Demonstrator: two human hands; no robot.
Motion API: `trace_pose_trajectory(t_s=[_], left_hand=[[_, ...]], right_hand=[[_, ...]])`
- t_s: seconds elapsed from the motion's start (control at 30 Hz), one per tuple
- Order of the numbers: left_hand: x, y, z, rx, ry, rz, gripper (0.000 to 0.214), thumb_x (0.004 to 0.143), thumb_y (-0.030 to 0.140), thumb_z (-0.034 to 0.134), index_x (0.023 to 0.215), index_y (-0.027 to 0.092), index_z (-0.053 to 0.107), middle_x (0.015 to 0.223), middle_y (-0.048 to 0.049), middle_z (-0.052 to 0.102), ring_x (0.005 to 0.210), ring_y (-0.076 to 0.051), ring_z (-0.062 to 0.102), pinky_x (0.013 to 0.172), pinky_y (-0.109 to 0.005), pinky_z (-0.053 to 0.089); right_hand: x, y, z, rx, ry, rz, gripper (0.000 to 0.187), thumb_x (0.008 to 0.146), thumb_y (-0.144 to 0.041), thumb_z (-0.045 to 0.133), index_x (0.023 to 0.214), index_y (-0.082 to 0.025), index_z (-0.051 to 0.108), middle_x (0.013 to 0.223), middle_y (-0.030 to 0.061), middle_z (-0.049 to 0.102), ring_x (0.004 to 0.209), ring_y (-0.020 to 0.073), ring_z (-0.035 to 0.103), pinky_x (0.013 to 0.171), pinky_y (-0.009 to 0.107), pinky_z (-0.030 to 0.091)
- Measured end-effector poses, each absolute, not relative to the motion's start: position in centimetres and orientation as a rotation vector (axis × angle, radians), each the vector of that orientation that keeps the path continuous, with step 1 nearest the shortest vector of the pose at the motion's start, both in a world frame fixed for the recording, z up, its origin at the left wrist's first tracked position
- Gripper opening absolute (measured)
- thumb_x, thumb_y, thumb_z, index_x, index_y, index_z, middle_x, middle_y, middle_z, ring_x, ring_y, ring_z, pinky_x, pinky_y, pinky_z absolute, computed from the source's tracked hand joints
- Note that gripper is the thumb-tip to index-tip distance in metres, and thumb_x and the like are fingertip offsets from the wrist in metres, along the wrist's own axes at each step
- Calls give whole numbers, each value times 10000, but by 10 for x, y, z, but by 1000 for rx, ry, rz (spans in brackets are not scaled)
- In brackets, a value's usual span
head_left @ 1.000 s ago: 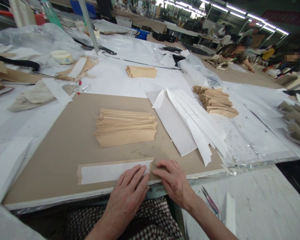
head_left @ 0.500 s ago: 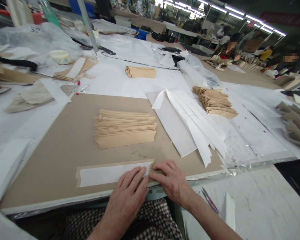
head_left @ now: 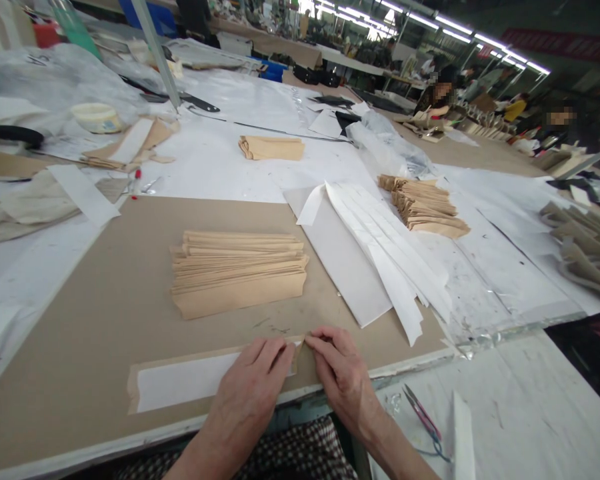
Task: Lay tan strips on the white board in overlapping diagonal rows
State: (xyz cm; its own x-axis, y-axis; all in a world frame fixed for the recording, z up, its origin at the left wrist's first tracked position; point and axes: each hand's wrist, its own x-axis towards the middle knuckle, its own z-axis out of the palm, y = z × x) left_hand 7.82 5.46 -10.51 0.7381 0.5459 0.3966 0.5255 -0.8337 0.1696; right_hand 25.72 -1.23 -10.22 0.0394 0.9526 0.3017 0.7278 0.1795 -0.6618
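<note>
A tan strip (head_left: 133,390) lies along the near edge of the brown board, with a narrower white strip (head_left: 180,383) on top of it. My left hand (head_left: 253,390) rests on the right part of both strips, fingers laid down and holding nothing; it hides part of them. At the strip's right end, my right hand (head_left: 344,377) is closed, thumb and fingers pinching the far corner of the tan strip. Beyond my hands, a fanned stack of tan strips (head_left: 240,273) lies on the board.
White strips (head_left: 380,233) lie on a grey sheet (head_left: 340,267) to the right. Another tan pile (head_left: 425,207) is farther right, and a small tan bundle (head_left: 273,148) behind. Scissors (head_left: 425,417) rest on the lower right surface. Other people sit in the far right background.
The view has shifted, so the board appears lower and farther left. My right hand has moved from the strip's end edge to its far corner. My left hand still rests on the strip.
</note>
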Motion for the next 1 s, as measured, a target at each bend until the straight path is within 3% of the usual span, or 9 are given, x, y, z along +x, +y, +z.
trace_pose_trajectory(t_s=[0.47,0.83,1.0], left_hand=[[76,54,-110,2843,845,701,337,906,110,347,1139,107,590,1032,-109,601,886,-217,528,784,-355,513],[74,52,-111,2826,852,680,332,910,125,357,1155,108,580,1035,-109,598,882,-222,524,776,-374,510],[77,53,-110,2800,893,657,276,901,123,383,1066,130,604,1006,-95,602,866,-215,528,774,-371,497]], right_hand=[[262,-1,-93,-1671,-1940,392,475,837,-28,464,1219,-286,579,1016,61,566,931,214,504,810,375,472],[259,5,-88,-1739,-1982,371,349,844,-46,482,1088,-249,626,983,54,564,899,207,495,800,357,447],[250,4,-90,-1832,-1863,345,280,849,-49,450,1006,-217,609,1135,85,528,1013,225,498,887,402,438]])
